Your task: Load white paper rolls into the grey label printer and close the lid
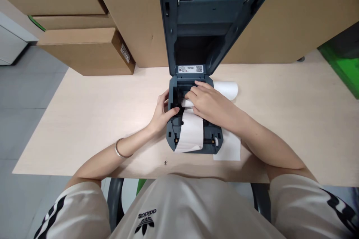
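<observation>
A dark grey label printer (193, 145) stands open on the pale wooden table (84, 127), its lid (213, 18) tilted up and back. A white paper roll (187, 103) lies in the printer's bay, and its loose strip (191, 132) runs forward over the front edge. My right hand (209, 101) lies over the roll with fingers curled down on it. My left hand (162, 112) grips the printer's left wall, thumb hooked inside the bay. A silver bracelet (120, 149) circles my left wrist.
A second white roll (228, 89) lies on the table right of the printer. A white sheet (229, 148) sits under its front right corner. Cardboard boxes (89, 50) line the back of the table. A green object (343, 65) is at far right.
</observation>
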Tool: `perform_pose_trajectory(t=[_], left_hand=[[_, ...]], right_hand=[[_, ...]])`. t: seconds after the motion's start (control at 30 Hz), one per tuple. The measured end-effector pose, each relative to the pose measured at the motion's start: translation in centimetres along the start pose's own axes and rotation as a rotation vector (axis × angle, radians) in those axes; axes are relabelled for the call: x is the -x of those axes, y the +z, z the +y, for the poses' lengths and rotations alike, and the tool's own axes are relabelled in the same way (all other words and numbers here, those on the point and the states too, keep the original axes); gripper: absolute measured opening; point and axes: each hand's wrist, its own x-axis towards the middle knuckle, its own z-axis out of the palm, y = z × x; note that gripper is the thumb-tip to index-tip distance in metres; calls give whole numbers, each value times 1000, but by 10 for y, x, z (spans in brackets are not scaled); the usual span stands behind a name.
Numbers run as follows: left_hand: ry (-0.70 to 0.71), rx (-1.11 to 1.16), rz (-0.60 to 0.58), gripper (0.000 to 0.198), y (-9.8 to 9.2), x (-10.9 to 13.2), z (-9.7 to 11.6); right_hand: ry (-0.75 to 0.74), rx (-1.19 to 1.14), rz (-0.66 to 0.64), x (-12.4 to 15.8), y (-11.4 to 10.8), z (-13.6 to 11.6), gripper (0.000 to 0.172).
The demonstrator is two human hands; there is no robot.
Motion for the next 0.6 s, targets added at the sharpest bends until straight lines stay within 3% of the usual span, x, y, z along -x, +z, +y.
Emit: perform_pose_trajectory(t=[0.13, 0.27, 0.43, 0.47, 0.53, 0.6], left_hand=[[37, -59, 1, 79, -3, -1, -4], [73, -104, -29, 74, -3, 0, 4], [120, -156, -85, 75, -2, 0, 22], [125, -175, -83, 75, -2, -1, 24], [140, -204, -80, 76, -3, -2, 25], [155, -215, -85, 76, -4, -2, 24]], right_hand=[[-63, -31, 107, 13, -5, 1, 32], [-49, -150, 213, 29, -26, 8, 32], [122, -235, 362, 70, -67, 49, 35], [181, -211, 334, 79, -72, 65, 32], [271, -244, 226, 94, -74, 100, 43], [417, -315, -1, 101, -66, 136, 48]])
